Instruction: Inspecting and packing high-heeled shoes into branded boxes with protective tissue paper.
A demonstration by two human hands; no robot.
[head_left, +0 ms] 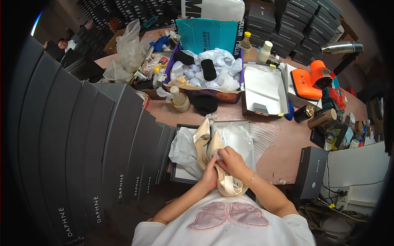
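Low in the middle, close to my body, my left hand (209, 175) and my right hand (233, 160) are closed on one cream pointed shoe (225, 180). Its toe points away from me, and its heel end, with an ankle strap and a sparkling ornament, lies against my white shirt. The fingertips of both hands meet at the shoe's opening, by a small greyish patch whose kind I cannot make out. A matching cream shoe (200, 148) lies just left of it, over an open shoebox (185, 177) lined with white tissue paper (183, 146).
Tall stacks of dark shoeboxes (82, 151) wall off the left side. Beyond my hands stand a purple-edged box (230, 96) full of crumpled tissue, an open box with white paper (266, 88), bottles and an orange device (305, 84). A dark shoebox (310, 174) stands upright at right.
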